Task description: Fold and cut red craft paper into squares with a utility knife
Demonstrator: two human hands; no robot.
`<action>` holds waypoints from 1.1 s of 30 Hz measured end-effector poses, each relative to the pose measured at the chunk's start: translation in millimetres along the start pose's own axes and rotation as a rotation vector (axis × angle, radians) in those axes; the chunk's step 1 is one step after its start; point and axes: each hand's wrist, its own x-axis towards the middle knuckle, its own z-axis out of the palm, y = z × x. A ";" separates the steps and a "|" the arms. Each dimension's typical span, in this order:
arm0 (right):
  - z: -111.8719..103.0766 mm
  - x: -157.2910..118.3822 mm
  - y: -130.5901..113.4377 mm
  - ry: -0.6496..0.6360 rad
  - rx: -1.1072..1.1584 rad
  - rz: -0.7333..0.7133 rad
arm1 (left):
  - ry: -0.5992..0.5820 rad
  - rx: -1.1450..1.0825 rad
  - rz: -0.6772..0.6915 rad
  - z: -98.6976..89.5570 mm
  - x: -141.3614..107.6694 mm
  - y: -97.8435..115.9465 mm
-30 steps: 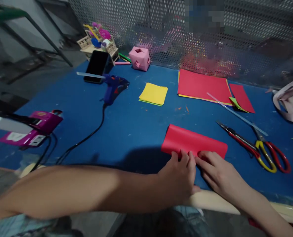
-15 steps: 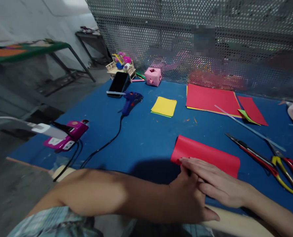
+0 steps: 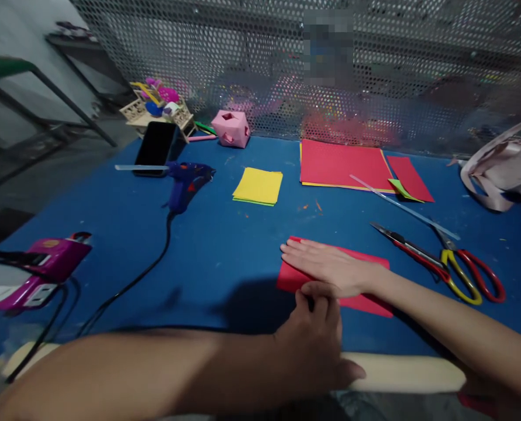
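A folded sheet of red paper [image 3: 365, 304] lies on the blue tabletop in front of me. My right hand [image 3: 325, 266] rests flat on it, fingers stretched out toward the left, pressing the fold down. Just below, my left hand [image 3: 315, 333] has its fingers curled at the paper's near edge, with its thumb sticking out to the right. The left fingertips are partly hidden under the right hand, so their exact grip is hard to see. Right of the paper lie a red utility knife [image 3: 411, 251] and scissors [image 3: 462, 275] with yellow and red handles.
Yellow paper squares [image 3: 258, 186], a blue glue gun [image 3: 185, 181] and a phone [image 3: 155, 146] lie farther back. A pink paper cube [image 3: 231, 128] and red sheets [image 3: 341, 164] sit near the perforated metal panel [image 3: 260, 70]. At left is a purple power strip [image 3: 62, 257]; a glue stick [image 3: 400, 204] lies right.
My right hand has slid forward and left onto the red paper and flattened out, and the raised fold is now pressed down. The view has shifted to the right.
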 end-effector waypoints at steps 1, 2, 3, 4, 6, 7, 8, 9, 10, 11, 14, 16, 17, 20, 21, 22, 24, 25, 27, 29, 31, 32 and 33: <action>1.1 2.1 2.4 0.010 -0.024 -0.016 | 0.003 0.013 -0.002 -1.0 -0.3 -0.1; 2.3 3.2 4.4 0.025 -0.041 -0.033 | 0.010 0.025 -0.002 -1.5 -0.7 0.0; 3.3 3.1 5.8 0.045 -0.053 -0.049 | 0.022 0.035 -0.002 -1.4 -1.3 0.1; 4.1 1.7 6.6 0.073 -0.060 -0.065 | 0.039 0.044 -0.006 -0.8 -2.0 0.3; 5.2 -5.0 5.9 0.147 -0.075 -0.094 | 0.095 0.062 -0.015 1.7 -4.0 1.1; 5.7 -9.9 4.8 0.187 -0.088 -0.102 | 0.129 0.070 -0.021 3.4 -5.0 1.7; 6.4 -15.6 3.3 0.227 -0.105 -0.107 | 0.163 0.078 -0.029 5.1 -6.1 2.4; 7.3 -21.6 1.7 0.268 -0.131 -0.107 | 0.192 0.087 -0.033 6.7 -7.2 3.1; 8.5 -27.7 0.2 0.313 -0.166 -0.104 | 0.218 0.097 -0.034 7.9 -8.2 3.8; 9.9 -33.2 -1.2 0.359 -0.206 -0.097 | 0.238 0.108 -0.035 8.9 -9.2 4.6; 12.9 -44.5 -3.3 0.477 -0.331 -0.016 | 0.280 0.136 -0.016 9.6 -11.3 6.4; 13.2 -46.6 -3.2 0.503 -0.369 0.077 | 0.295 0.147 -0.015 9.2 -12.0 6.9; 13.0 -46.4 -2.7 0.498 -0.370 0.118 | 0.297 0.149 -0.019 9.0 -12.1 6.8; 13.4 -44.4 -0.9 0.459 -0.351 0.179 | 0.303 0.148 -0.039 8.8 -11.7 5.7; 14.0 -44.0 -0.4 0.447 -0.349 0.191 | 0.307 0.149 -0.039 8.9 -11.3 5.2; 14.9 -43.7 -0.2 0.441 -0.350 0.202 | 0.310 0.151 -0.040 9.1 -10.9 4.7; 16.8 -43.5 0.0 0.446 -0.356 0.228 | 0.315 0.155 -0.043 9.3 -10.3 3.8; 17.7 -43.5 0.0 0.453 -0.360 0.242 | 0.318 0.158 -0.045 9.3 -10.2 3.4; 19.2 -43.0 -0.1 0.465 -0.375 0.269 | 0.323 0.164 -0.039 8.8 -10.4 2.6; 20.1 -41.9 0.3 0.473 -0.398 0.290 | 0.336 0.171 -0.021 7.9 -11.3 1.8; 20.8 -40.6 0.8 0.480 -0.420 0.303 | 0.337 0.170 0.006 7.0 -12.3 1.2; 21.1 -40.1 1.0 0.483 -0.428 0.305 | 0.334 0.167 0.015 6.7 -12.6 1.0; 21.3 -39.7 1.2 0.485 -0.433 0.307 | 0.333 0.162 0.019 6.5 -12.9 0.9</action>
